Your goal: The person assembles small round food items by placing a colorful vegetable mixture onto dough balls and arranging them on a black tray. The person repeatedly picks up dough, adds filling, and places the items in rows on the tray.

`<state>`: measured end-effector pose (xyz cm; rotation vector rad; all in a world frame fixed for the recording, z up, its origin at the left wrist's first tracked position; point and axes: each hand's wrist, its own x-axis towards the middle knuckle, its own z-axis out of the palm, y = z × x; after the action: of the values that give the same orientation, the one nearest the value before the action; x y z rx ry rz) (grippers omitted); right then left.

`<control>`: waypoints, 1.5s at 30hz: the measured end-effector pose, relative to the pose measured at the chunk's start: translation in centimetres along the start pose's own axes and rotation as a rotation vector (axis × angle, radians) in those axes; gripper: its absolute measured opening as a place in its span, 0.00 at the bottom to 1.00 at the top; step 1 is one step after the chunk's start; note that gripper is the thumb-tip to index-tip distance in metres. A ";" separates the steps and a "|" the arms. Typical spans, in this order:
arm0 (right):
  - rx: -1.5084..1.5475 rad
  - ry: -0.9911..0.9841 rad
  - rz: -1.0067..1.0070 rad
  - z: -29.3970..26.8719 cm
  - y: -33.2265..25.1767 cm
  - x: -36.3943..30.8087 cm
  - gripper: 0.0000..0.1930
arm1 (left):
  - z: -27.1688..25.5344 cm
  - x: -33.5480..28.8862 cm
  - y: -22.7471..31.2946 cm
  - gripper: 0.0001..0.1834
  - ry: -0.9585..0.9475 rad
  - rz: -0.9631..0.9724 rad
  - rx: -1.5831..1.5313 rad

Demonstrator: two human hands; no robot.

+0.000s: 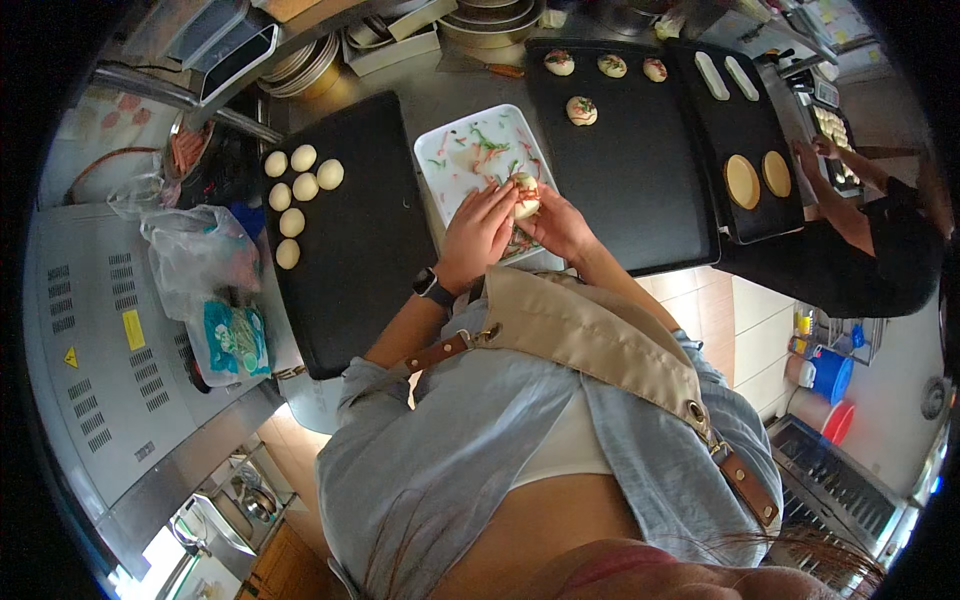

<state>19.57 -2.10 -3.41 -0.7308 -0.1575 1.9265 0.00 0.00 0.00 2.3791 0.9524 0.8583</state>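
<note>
My left hand [478, 232] and my right hand [562, 226] are closed together around a pale dough ball [526, 207] with red and green shreds on it. They hold it above a white tray [437, 172] strewn with red and green shreds. Several plain dough balls [306, 187] lie on a black baking tray [360, 250] to the left. On another black baking tray [630, 180], right of the white one, several dough balls with the same shreds, such as a topped dough ball [582, 111], sit toward the far end.
Farther right, a black tray [745, 140] carries two long pale pieces and two oval ones. Past it, a co-worker's arm [850, 225] reaches toward another filled tray. Plastic bags [205, 250] lie at left by a grey metal appliance [100, 330]. Round pans [315, 70] are stacked behind.
</note>
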 end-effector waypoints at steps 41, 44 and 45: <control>0.103 0.456 -0.330 -11.7 -13.8 -5.1 0.38 | 19.6 24.3 1.9 0.30 -0.411 -0.082 -0.300; 0.114 0.463 -0.371 -13.7 -13.2 -7.4 0.37 | 22.7 28.6 0.0 0.32 -0.353 -0.060 -0.098; 0.112 0.493 -0.368 -14.1 -12.9 -8.3 0.36 | 23.6 30.1 0.1 0.33 -0.415 -0.147 -0.041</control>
<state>39.80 -6.13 -5.93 -1.0009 0.1146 1.3530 33.30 18.01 -5.26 2.2896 0.9103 0.3060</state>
